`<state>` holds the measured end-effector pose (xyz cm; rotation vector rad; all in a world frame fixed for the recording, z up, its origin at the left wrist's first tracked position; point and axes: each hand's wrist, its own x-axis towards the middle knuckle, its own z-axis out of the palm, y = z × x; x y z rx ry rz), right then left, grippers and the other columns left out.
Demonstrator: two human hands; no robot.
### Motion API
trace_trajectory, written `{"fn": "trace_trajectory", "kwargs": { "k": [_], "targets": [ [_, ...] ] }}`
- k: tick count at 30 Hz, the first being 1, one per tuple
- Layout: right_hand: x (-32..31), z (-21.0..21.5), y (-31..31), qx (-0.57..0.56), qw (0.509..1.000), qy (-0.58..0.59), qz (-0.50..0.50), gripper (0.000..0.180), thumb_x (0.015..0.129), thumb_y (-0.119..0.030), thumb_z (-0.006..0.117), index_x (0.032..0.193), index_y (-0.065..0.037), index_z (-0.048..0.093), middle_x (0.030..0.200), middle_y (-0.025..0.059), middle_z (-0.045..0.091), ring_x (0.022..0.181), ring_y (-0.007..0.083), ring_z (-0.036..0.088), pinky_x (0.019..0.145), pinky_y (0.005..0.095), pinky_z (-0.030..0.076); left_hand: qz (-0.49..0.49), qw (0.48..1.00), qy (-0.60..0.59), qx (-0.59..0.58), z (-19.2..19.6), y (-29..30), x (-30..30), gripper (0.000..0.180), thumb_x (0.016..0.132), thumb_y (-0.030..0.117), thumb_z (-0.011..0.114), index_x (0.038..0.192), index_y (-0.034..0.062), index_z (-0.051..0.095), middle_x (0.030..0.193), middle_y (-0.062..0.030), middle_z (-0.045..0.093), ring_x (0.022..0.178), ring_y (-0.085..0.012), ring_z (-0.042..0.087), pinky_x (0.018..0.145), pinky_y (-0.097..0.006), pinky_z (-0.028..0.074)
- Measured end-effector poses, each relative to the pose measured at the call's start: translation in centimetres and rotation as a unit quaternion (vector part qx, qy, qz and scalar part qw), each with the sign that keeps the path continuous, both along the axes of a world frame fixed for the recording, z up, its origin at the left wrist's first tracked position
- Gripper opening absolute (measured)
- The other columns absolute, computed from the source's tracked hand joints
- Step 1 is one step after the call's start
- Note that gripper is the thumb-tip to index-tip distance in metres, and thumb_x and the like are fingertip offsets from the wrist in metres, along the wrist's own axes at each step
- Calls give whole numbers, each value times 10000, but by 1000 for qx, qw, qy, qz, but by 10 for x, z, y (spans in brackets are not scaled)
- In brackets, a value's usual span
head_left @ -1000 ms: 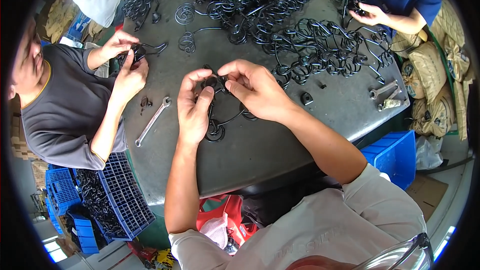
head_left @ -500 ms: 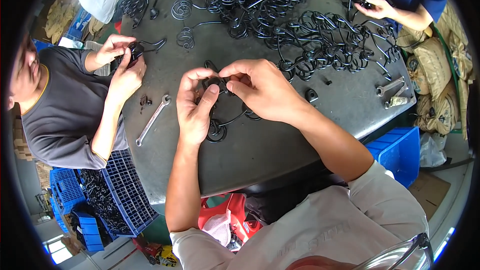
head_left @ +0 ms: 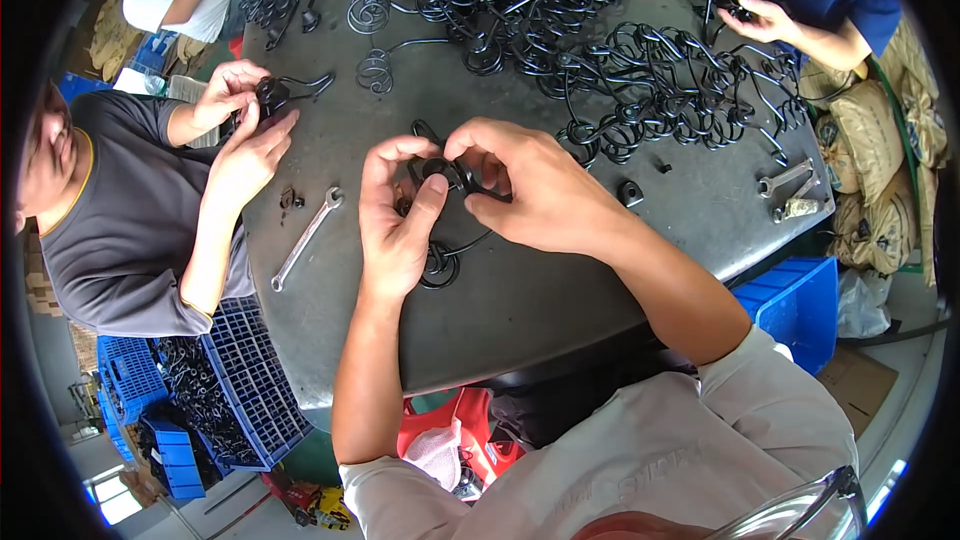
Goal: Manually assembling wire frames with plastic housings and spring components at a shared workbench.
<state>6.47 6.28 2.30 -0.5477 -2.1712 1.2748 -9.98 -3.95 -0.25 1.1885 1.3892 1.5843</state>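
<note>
Above the near part of the table, my left hand (head_left: 398, 225) curls its thumb and fingers round a black clamp-like part (head_left: 440, 172). My right hand (head_left: 535, 180) pinches the right side of the same part with thumb and fingers. Some of it is hidden behind my fingers. A bent black rod (head_left: 425, 130) sticks out beyond my left fingertips. Below my hands a black spiral wire (head_left: 440, 268) shows, its straight length running toward my right hand; whether it joins the part, I cannot tell.
A big tangle of black spiral wire pieces (head_left: 540, 10) covers the table's far side. A wrench (head_left: 305, 240) lies left, more wrenches (head_left: 790, 180) right, and a small black block (head_left: 630, 193) nearer. Co-workers' hands (head_left: 245, 130) hold black parts. Blue crates (head_left: 255, 380) stand below.
My right fingers have opened a little round the black part and shifted, so more of it shows between my hands. The co-worker at left has moved their lower hand slightly.
</note>
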Motion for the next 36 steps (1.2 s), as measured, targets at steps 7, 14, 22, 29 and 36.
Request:
{"fn": "trace_trajectory", "kwargs": {
  "k": [7, 14, 22, 29, 36],
  "targets": [
    [-2, -4, -4, 30, 1000, -3, 2, 399, 794, 35, 725, 1125, -37, 513, 752, 110, 587, 645, 237, 617, 603, 369, 500, 45, 998, 10, -34, 4, -7, 3, 405, 971, 112, 604, 1340, 75, 443, 1258, -49, 478, 882, -61, 504, 738, -210, 414],
    [0, -6, -8, 10, 1000, -6, -5, 397, 804, 47, 722, 1133, -37, 517, 743, 100, 612, 629, 209, 626, 586, 350, 494, 58, 993, -78, -67, 14, -17, 3, 466, 1002, 390, 529, 1357, 109, 421, 1271, -48, 442, 868, -77, 494, 731, -236, 404],
    [-1, -5, -7, 2, 1000, -7, -7, 398, 803, 53, 722, 1135, -29, 519, 740, 93, 622, 627, 202, 634, 593, 339, 504, 24, 964, -9, -265, 34, -28, -15, 572, 1031, 574, 451, 914, 39, 614, 805, -12, 570, 648, -90, 506, 570, -252, 383],
    [0, -1, -9, -8, 1000, -5, -6, 377, 762, 56, 703, 1081, 26, 504, 748, 181, 615, 698, 373, 662, 639, 457, 496, 64, 957, 153, -237, 18, -19, -2, 584, 979, 512, 610, 702, 2, 540, 618, 18, 447, 622, -97, 388, 558, -302, 317],
    [7, 3, -2, -13, 1000, -18, 14, 338, 775, 63, 668, 1084, 16, 539, 777, 131, 634, 696, 267, 653, 635, 373, 511, 64, 980, 64, -176, 9, -15, 0, 532, 941, 430, 692, 665, 9, 520, 594, 19, 440, 602, -82, 381, 529, -299, 289]
  ]
}}
